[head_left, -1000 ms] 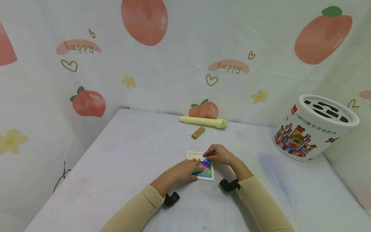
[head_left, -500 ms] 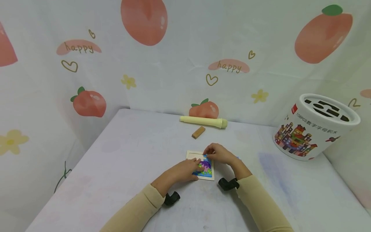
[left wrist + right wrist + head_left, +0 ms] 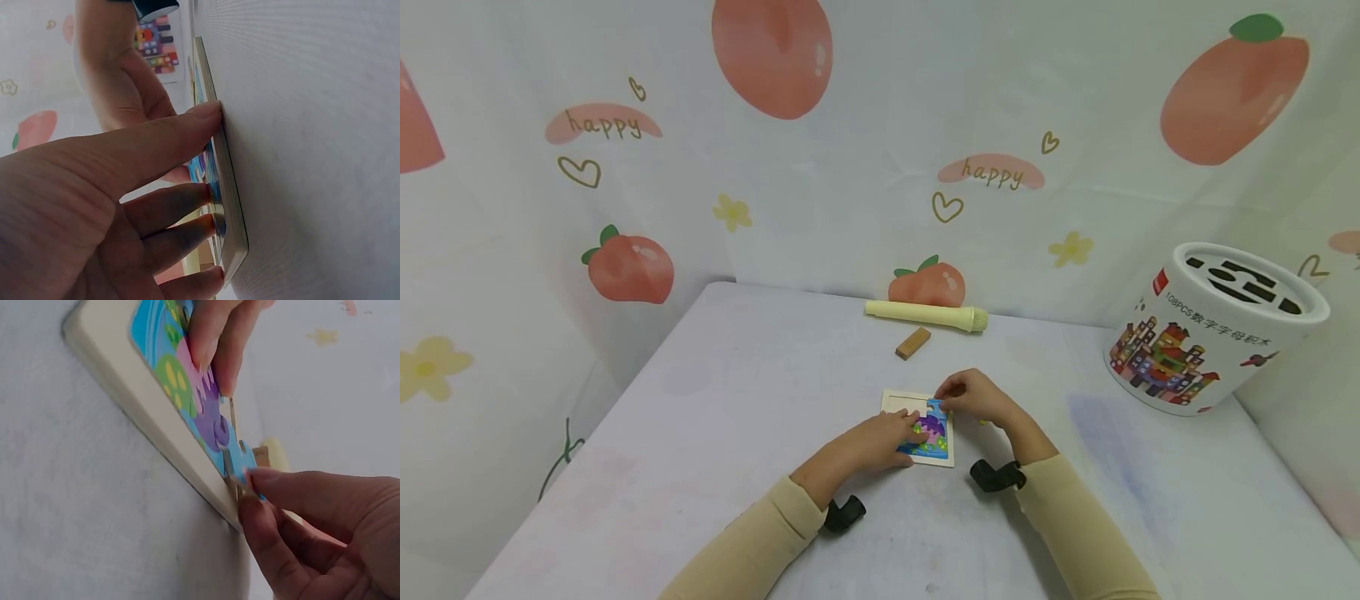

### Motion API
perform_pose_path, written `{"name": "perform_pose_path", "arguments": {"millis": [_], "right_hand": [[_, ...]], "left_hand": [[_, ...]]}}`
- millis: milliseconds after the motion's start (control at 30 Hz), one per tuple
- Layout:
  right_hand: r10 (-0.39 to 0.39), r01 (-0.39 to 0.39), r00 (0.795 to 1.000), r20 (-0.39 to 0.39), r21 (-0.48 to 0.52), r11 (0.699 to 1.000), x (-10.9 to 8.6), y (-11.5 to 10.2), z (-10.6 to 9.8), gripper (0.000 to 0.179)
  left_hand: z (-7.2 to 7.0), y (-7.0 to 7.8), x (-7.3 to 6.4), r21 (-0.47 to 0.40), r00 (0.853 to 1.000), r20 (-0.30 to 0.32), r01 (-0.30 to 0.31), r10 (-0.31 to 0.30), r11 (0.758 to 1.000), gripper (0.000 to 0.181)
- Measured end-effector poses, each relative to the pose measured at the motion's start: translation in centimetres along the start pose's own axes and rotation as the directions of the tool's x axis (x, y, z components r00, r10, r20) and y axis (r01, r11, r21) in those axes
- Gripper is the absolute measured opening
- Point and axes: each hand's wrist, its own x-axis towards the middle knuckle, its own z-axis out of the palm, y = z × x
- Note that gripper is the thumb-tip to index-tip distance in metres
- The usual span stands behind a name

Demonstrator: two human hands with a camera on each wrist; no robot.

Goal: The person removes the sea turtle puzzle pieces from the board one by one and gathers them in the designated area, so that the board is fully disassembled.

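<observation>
A small wooden jigsaw puzzle board (image 3: 950, 460) lies on the table, its blue, purple and green picture partly filled and its far left part showing bare wood. My left hand (image 3: 880, 440) rests on it with spread fingers on the picture; in the left wrist view the thumb (image 3: 203, 115) lies against the board's edge. At the board's far right corner, my right hand (image 3: 981, 398) pinches a blue puzzle piece (image 3: 237, 456) between thumb and index finger. That piece is tilted slightly up next to the purple part. My left fingers hide some of the picture.
Behind the board lie a small brown wooden block (image 3: 913, 343) and a pale yellow toy microphone (image 3: 927, 315). A large white tub (image 3: 1206, 333) with printed blocks stands at the right rear. A small yellow-green bit (image 3: 982, 422) shows under my right hand.
My right hand has shifted slightly to the right and away at the board's far right corner, showing more of the blue piece. My left hand stays in place.
</observation>
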Motion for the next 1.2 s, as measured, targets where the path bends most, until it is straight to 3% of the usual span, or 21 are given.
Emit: {"name": "perform_pose_path", "arguments": {"millis": [433,600,867,1200], "right_hand": [[0.018,-0.021,1.0,0.02,0.122,0.992,-0.4,0.7,-0.3,0.02],[0.075,-0.073,0.997,-0.011,0.135,0.988,-0.6,1.1,-0.6,0.02],[0.142,-0.133,0.988,-0.06,0.139,0.981,-1.3,2.2,-1.7,0.021],[0.147,-0.128,0.985,-0.092,0.183,0.975,-3.2,4.1,-3.9,0.025]], "left_hand": [[0.0,0.0,0.0,-0.003,1.0,-0.004,-0.003,0.003,1.0,0.046],[0.0,0.0,-0.1,-0.001,1.0,-0.008,-0.005,0.005,1.0,0.046],[-0.1,0.1,-0.2,-0.013,1.0,-0.007,0.006,-0.006,1.0,0.046],[0.0,0.2,-0.4,-0.014,1.0,-0.021,0.003,-0.003,1.0,0.046]]}}
